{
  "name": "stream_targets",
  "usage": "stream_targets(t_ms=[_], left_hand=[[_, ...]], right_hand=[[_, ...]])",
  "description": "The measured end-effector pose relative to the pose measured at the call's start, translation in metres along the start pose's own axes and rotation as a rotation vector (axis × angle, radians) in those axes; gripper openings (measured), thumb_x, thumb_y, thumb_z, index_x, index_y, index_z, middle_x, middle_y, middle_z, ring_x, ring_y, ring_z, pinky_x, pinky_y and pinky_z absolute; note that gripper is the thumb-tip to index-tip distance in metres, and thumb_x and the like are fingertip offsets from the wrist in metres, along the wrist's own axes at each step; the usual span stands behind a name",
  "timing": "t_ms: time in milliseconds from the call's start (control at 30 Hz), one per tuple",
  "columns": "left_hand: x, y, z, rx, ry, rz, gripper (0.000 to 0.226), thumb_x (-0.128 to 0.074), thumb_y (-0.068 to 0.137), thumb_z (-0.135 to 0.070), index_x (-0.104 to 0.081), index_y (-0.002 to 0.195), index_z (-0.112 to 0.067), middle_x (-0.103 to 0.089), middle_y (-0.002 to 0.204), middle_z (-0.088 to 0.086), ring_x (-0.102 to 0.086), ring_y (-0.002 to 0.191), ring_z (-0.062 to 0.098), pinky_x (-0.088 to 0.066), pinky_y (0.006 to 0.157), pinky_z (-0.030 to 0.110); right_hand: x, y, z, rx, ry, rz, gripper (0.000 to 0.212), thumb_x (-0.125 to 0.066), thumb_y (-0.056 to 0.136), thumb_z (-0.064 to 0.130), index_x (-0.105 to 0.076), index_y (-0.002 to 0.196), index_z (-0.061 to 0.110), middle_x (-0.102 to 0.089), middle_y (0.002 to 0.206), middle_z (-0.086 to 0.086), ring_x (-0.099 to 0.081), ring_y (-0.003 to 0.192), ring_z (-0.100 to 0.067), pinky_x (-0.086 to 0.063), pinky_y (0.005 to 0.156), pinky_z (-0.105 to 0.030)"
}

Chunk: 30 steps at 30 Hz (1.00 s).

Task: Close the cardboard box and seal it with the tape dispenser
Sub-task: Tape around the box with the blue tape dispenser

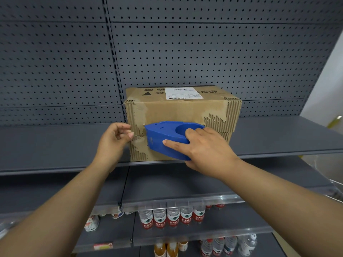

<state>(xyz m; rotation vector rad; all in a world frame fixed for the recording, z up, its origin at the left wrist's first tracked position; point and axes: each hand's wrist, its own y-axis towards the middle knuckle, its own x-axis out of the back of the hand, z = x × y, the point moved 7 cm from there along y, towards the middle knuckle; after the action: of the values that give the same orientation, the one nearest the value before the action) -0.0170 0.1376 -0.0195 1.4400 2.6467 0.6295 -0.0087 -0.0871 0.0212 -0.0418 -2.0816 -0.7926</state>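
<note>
The right hand [204,147] wraps around the hard blue tape dispenser [167,140], pressed on the stiff, torn cardboard box [181,110], while the left hand [115,140] beside it pinches thin, sticky tape.

Tape dispenser [167,139] hides box [182,110] front seam; shipping label [182,93] print unreadable.

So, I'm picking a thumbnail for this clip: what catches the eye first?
The bright blue tape dispenser, gripped by the right hand against the front of the worn cardboard box, stands out on the grey shelf. The left hand pinches at the box's left edge. Red-labelled water bottles line a lower shelf.
</note>
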Motion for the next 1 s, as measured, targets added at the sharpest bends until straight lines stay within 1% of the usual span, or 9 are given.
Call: stream_targets(t_ms=[233, 367, 467, 533, 633, 700, 800, 867, 1000], left_hand=[[0.003, 0.001, -0.001, -0.080, 0.086, -0.082, 0.026, -0.059, 0.088, -0.005, -0.054, 0.089, -0.031, -0.056, 0.085, -0.008, -0.053, 0.078, 0.004, -0.043, 0.080, 0.018], [0.006, 0.003, 0.004, -0.073, 0.130, -0.142, 0.023, -0.060, 0.088, -0.009, -0.053, 0.103, -0.025, -0.050, 0.088, -0.012, -0.049, 0.073, 0.001, -0.040, 0.075, 0.013], [0.006, 0.009, 0.008, -0.053, 0.085, -0.106, 0.023, -0.060, 0.088, -0.009, -0.055, 0.103, -0.026, -0.054, 0.087, -0.006, -0.051, 0.077, 0.006, -0.041, 0.079, 0.016], [0.005, 0.011, 0.011, -0.024, 0.073, -0.074, 0.018, -0.059, 0.089, -0.010, -0.058, 0.102, -0.023, -0.060, 0.093, 0.000, -0.055, 0.085, 0.011, -0.043, 0.082, 0.020], [0.003, 0.012, 0.015, 0.018, -0.003, -0.067, 0.018, -0.055, 0.092, -0.009, -0.058, 0.107, -0.017, -0.063, 0.098, 0.001, -0.058, 0.092, 0.011, -0.045, 0.086, 0.020], [0.000, 0.012, 0.016, 0.029, -0.060, -0.064, 0.018, -0.052, 0.093, -0.008, -0.058, 0.108, -0.016, -0.063, 0.097, -0.003, -0.058, 0.092, 0.008, -0.044, 0.087, 0.019], [-0.004, 0.012, 0.020, 0.049, -0.161, -0.069, 0.019, -0.049, 0.094, -0.004, -0.058, 0.107, -0.014, -0.064, 0.101, -0.002, -0.059, 0.095, 0.009, -0.046, 0.090, 0.021], [-0.006, 0.013, 0.022, 0.052, -0.241, -0.088, 0.018, -0.048, 0.094, -0.001, -0.056, 0.103, -0.015, -0.062, 0.096, -0.001, -0.059, 0.089, 0.008, -0.048, 0.085, 0.019], [-0.003, 0.012, 0.025, 0.088, -0.388, -0.244, 0.023, -0.057, 0.088, 0.002, -0.051, 0.086, -0.021, -0.056, 0.083, -0.003, -0.055, 0.074, 0.004, -0.046, 0.077, 0.017]], right_hand=[[0.000, 0.002, 0.001, 0.013, 0.014, -0.006, 0.076, -0.086, 0.050, 0.029, -0.062, 0.121, 0.029, -0.056, 0.069, -0.008, -0.055, 0.054, -0.025, -0.050, 0.059, -0.034], [0.000, 0.003, 0.001, 0.024, 0.022, -0.014, 0.075, -0.086, 0.051, 0.028, -0.061, 0.122, 0.028, -0.056, 0.069, -0.009, -0.056, 0.054, -0.025, -0.050, 0.059, -0.035], [-0.001, 0.003, 0.001, 0.033, 0.022, -0.016, 0.076, -0.086, 0.051, 0.029, -0.060, 0.123, 0.028, -0.056, 0.071, -0.009, -0.057, 0.055, -0.025, -0.051, 0.060, -0.036], [-0.002, 0.003, 0.000, 0.035, 0.024, -0.019, 0.077, -0.086, 0.052, 0.029, -0.060, 0.124, 0.028, -0.056, 0.071, -0.010, -0.057, 0.056, -0.026, -0.051, 0.060, -0.036], [-0.001, 0.003, 0.000, 0.036, 0.025, -0.022, 0.077, -0.086, 0.052, 0.029, -0.060, 0.124, 0.028, -0.056, 0.071, -0.010, -0.057, 0.056, -0.026, -0.051, 0.061, -0.036], [-0.002, 0.004, -0.001, 0.041, 0.027, -0.025, 0.076, -0.086, 0.052, 0.029, -0.060, 0.124, 0.027, -0.057, 0.072, -0.010, -0.057, 0.056, -0.026, -0.051, 0.060, -0.036], [-0.002, 0.004, -0.001, 0.049, 0.026, -0.029, 0.075, -0.085, 0.054, 0.029, -0.060, 0.124, 0.027, -0.057, 0.072, -0.010, -0.057, 0.057, -0.026, -0.051, 0.061, -0.036], [-0.002, 0.003, -0.002, 0.049, 0.024, -0.034, 0.075, -0.085, 0.054, 0.029, -0.060, 0.124, 0.027, -0.057, 0.072, -0.010, -0.057, 0.056, -0.026, -0.050, 0.061, -0.036], [-0.001, 0.004, -0.004, 0.048, 0.026, -0.052, 0.073, -0.085, 0.053, 0.028, -0.061, 0.123, 0.026, -0.056, 0.071, -0.011, -0.056, 0.055, -0.026, -0.050, 0.059, -0.036]])
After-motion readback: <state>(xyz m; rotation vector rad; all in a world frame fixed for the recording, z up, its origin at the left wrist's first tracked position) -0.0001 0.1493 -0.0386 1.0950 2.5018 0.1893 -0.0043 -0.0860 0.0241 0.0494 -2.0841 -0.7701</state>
